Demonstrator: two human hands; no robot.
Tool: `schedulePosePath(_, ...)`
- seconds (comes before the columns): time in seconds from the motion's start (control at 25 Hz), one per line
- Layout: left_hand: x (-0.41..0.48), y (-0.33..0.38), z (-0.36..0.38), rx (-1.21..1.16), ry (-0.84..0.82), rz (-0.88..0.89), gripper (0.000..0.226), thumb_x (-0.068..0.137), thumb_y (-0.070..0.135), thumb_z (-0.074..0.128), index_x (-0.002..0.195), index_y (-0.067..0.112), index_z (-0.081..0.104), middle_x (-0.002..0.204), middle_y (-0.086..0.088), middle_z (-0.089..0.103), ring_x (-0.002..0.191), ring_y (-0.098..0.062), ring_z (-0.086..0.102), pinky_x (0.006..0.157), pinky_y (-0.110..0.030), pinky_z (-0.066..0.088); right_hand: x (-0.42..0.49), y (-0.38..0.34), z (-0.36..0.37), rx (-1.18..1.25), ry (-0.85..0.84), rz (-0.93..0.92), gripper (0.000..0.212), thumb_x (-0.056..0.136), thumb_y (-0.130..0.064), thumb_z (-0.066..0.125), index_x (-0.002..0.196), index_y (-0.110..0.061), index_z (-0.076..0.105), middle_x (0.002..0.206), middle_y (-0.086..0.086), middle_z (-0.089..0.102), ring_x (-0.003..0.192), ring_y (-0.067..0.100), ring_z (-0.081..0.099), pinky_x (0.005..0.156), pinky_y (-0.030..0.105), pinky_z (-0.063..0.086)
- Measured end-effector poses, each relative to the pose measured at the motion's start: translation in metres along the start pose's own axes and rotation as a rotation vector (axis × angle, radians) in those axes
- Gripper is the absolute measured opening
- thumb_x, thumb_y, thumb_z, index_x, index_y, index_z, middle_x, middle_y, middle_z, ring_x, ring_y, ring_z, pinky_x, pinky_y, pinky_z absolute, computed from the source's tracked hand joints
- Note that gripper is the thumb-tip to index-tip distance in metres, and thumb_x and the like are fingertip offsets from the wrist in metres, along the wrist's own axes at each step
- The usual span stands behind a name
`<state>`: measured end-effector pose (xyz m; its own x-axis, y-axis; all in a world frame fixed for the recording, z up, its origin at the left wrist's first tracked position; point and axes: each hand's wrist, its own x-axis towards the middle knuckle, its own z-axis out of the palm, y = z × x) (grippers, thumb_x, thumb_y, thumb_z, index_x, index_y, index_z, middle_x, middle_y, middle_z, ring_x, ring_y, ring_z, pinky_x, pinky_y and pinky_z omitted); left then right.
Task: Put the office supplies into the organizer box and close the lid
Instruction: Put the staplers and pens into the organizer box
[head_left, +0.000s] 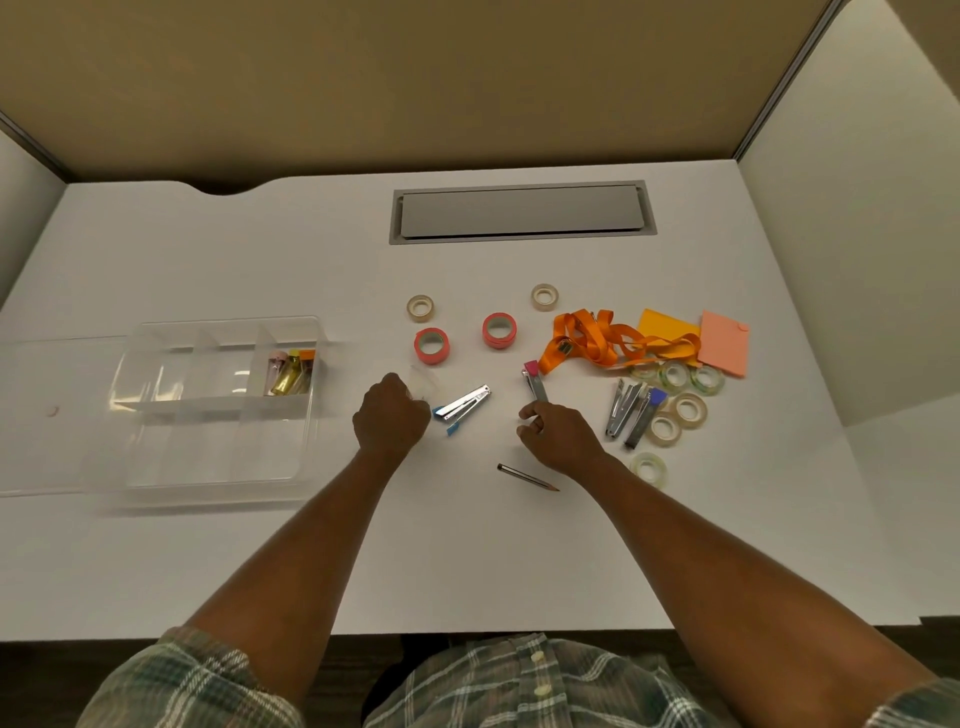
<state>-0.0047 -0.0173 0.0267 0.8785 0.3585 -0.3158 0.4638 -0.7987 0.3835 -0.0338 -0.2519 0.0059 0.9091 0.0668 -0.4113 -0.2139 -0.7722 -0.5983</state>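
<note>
The clear organizer box (306, 415) sits at the left with its lid (36, 415) lying open to the left. Its far right compartment holds a few small bottles (290, 371). My left hand (392, 418) is curled around a small clear plastic item (425, 383), just left of a blue-tipped stapler (464, 404). My right hand (558, 436) pinches the near end of a pink-tipped stapler (535, 382). A pencil (527, 477) lies near my right wrist. Two red tape rolls (432, 345) (499, 330) and two clear tape rolls (421, 307) (544, 297) lie further back.
At the right are an orange lanyard (597, 340), yellow (667, 326) and pink sticky notes (724, 351), two more staplers (631, 413) and several clear tape rolls (675, 410). A grey cable hatch (522, 212) is set into the desk's back. Partition walls enclose the desk.
</note>
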Motion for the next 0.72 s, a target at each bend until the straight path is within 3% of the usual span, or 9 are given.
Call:
schedulePosePath(0.28, -0.008, 0.019, 0.001, -0.125, 0.124, 0.195, 0.011, 0.082, 0.015, 0.060, 0.082, 0.014, 0.049, 0.080, -0.003, 0.056, 0.075, -0.025, 0.058, 0.061, -0.030, 0.038, -0.002, -0.002, -0.002, 0.030, 0.015, -0.009, 0.031, 0.094, -0.028, 0.059, 0.121, -0.015, 0.064, 0.113, 0.010, 0.070, 0.104, 0.023, 0.065, 0.088, 0.027, 0.045)
schedulePosePath(0.48, -0.023, 0.040, 0.026, -0.061, 0.025, 0.331, 0.027, 0.082, 0.038, 0.070, 0.094, 0.017, 0.057, 0.091, -0.001, 0.059, 0.081, -0.020, 0.058, 0.072, -0.036, 0.052, -0.006, 0.006, -0.011, 0.042, 0.068, -0.025, 0.030, 0.094, -0.026, 0.060, 0.120, -0.013, 0.065, 0.109, 0.008, 0.070, 0.101, 0.022, 0.064, 0.087, 0.029, 0.047)
schedulePosePath(0.6, -0.029, 0.056, 0.037, -0.009, 0.070, 0.432, 0.027, 0.083, 0.035, 0.069, 0.099, 0.015, 0.060, 0.095, -0.005, 0.062, 0.085, -0.023, 0.060, 0.075, -0.039, 0.054, -0.006, 0.017, -0.018, 0.013, 0.134, 0.009, 0.022, 0.094, -0.027, 0.059, 0.110, -0.013, 0.067, 0.102, 0.006, 0.072, 0.095, 0.022, 0.065, 0.076, 0.027, 0.047)
schedulePosePath(0.72, -0.036, 0.073, 0.046, 0.046, 0.097, 0.605, 0.025, 0.083, 0.031, 0.069, 0.101, 0.015, 0.062, 0.100, -0.005, 0.062, 0.089, -0.022, 0.058, 0.074, -0.034, 0.052, -0.003, 0.027, -0.024, -0.008, 0.205, 0.083, 0.017, 0.094, -0.029, 0.059, 0.104, -0.016, 0.064, 0.095, 0.005, 0.072, 0.092, 0.022, 0.067, 0.071, 0.024, 0.042)
